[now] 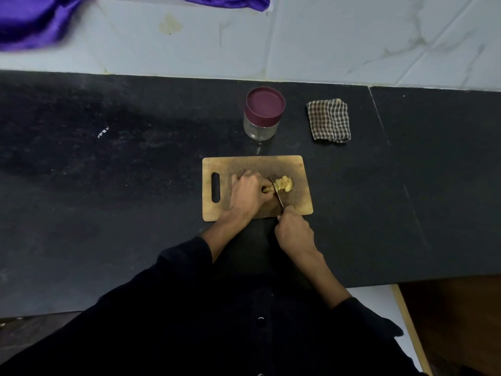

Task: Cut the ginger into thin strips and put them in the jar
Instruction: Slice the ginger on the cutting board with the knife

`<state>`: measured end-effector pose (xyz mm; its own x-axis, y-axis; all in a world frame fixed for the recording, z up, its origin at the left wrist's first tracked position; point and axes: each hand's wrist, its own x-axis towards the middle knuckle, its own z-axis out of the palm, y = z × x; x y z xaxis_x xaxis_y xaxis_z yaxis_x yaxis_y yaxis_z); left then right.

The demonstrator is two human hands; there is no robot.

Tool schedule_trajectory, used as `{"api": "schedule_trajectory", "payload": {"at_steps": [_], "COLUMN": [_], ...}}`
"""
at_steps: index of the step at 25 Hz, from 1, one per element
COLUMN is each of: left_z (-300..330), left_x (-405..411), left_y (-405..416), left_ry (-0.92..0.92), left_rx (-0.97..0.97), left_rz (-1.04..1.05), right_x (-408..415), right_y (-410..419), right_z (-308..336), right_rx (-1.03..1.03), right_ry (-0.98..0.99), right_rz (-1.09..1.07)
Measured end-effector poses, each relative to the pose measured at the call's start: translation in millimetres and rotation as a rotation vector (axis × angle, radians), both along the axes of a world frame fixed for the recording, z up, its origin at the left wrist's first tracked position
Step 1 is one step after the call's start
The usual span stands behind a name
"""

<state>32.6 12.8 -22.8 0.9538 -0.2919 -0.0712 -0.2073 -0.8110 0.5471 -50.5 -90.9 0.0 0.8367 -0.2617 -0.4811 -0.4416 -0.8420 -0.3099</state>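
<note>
We are standing at a long black counter (108, 185), with a wooden cutting board (295, 164) lying in front of us and, just beyond its far edge, a clear jar (260, 128) still wearing its maroon lid (265, 102). A folded checked cloth (328, 120) is sitting to the right of the jar.

On the board our left hand (248, 192) is curling over the uncut stub of ginger (268, 189), pinning it down with bent fingers. Our right hand (294, 230) is gripping the handle of a knife (277, 192), whose blade is standing across the ginger between the stub and a small fan of pale slices (284, 183) lying to its right.

We judge that we are still slicing; only a little of the root is remaining. Next we are needing to stack those slices and cut them lengthwise into strips, and the jar is needing its lid off before anything goes in.
</note>
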Motion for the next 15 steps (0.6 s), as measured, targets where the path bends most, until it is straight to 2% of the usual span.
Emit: {"api": "schedule_trajectory", "payload": {"at_steps": [4,15], "left_z": [-3,-6], "left_x": [0,2], "left_y": [5,5], "left_ry": [-0.019,0.013], "left_rx": [-0.066,-0.087], "left_rz": [-0.021,-0.029], "right_x": [5,-6], "right_y": [-1,-9], "right_z": [3,5], "right_rx": [0.02,0.022], "right_ry": [0.023,0.083], "right_rz": [-0.029,0.004]}}
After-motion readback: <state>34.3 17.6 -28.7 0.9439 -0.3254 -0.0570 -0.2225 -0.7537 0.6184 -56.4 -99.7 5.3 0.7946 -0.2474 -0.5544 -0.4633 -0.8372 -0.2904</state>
